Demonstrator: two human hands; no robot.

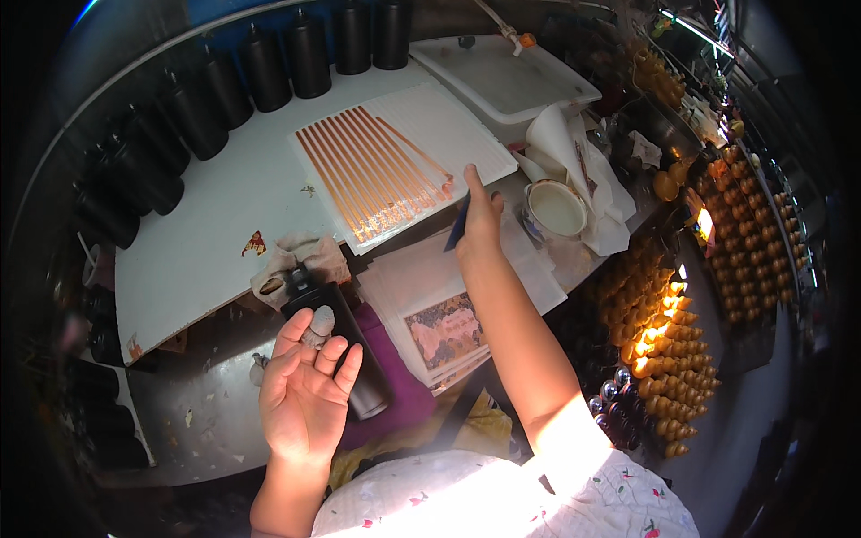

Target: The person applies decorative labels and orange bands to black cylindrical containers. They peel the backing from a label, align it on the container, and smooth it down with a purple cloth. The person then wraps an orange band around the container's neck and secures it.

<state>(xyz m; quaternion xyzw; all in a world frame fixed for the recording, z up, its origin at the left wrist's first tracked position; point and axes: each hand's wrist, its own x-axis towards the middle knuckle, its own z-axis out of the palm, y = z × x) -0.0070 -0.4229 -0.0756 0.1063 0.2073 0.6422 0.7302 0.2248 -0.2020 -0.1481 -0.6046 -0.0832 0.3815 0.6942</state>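
My left hand (307, 408) is palm up with its fingers apart, a grey covering on one fingertip. Just beyond it a matte black bottle (363, 381) lies on a purple cloth (395, 354), its neck by a crumpled pale rag (320, 257). My right hand (482, 215) reaches forward, closed on a flat dark-blue piece (459, 224) that is partly hidden; its kind does not show. Left of that hand, a sheet of copper-coloured strips (372, 170) lies on a white ribbed board (448, 121). Below are stacked translucent sheets (395, 278) and a printed floral picture (444, 330).
Several upright black bottles (308, 58) line the far and left edges of the white tabletop (224, 193). A shallow white tray (507, 76) stands at the back. A bowl of whitish liquid (556, 211) sits beside white paper (605, 211). Rows of gold knobs (673, 368) fill the right.
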